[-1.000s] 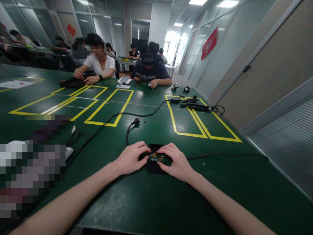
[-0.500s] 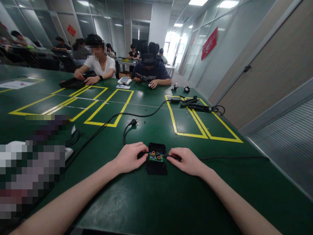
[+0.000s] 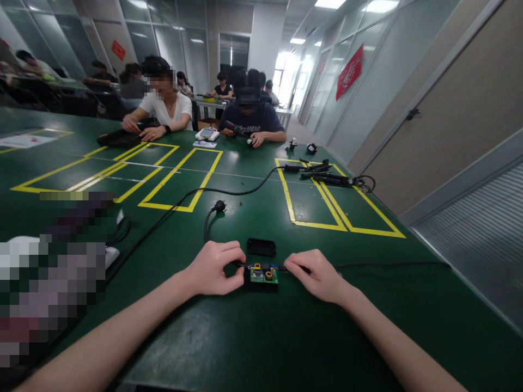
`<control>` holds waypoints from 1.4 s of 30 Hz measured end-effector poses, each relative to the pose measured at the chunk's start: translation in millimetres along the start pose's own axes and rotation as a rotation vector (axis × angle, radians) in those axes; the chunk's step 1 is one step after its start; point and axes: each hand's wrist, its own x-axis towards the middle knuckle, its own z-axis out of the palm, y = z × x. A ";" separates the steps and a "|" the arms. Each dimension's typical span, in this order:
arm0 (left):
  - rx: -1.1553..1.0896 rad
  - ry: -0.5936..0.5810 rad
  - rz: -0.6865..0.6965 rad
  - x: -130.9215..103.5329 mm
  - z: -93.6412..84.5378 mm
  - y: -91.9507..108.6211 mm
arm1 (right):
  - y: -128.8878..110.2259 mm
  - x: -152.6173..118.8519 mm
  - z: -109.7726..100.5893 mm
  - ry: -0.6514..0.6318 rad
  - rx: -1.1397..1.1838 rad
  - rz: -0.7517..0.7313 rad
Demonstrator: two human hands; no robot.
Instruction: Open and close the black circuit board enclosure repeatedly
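Closer to the person than before, the circuit board (image 3: pixel 269 276) is over the near case half (image 3: pixel 261 288), clear of the far case half (image 3: pixel 261 247). On the green table (image 3: pixel 196 337), the left hand (image 3: pixel 216 268) holds the left cable (image 3: pixel 238 264) and the right hand (image 3: pixel 316 275) pinches the right cable (image 3: pixel 282 268) — both beside the board. The plug (image 3: pixel 220 206) lies beyond the left hand.

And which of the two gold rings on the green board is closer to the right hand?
The lower gold ring, on the right side of the green board. The other gold ring is higher up, nearer the left hand.
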 end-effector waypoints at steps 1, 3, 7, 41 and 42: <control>-0.009 -0.022 0.000 -0.5 -0.1 -0.1 | -0.5 -0.1 0.7 -0.009 -0.010 -0.008; -0.020 -0.069 -0.009 -1.5 -0.4 -0.5 | -1.2 0.0 1.8 -0.036 -0.021 -0.010; -0.023 -0.144 -0.029 -2.8 -0.5 -0.6 | -0.8 -0.4 3.5 -0.091 -0.021 0.006; -0.039 -0.196 -0.133 -2.3 12.3 -2.0 | 4.2 2.8 9.8 -0.065 0.226 0.059; -0.045 -0.194 -0.135 -2.3 12.7 -2.1 | 4.1 2.9 9.8 -0.071 0.230 0.065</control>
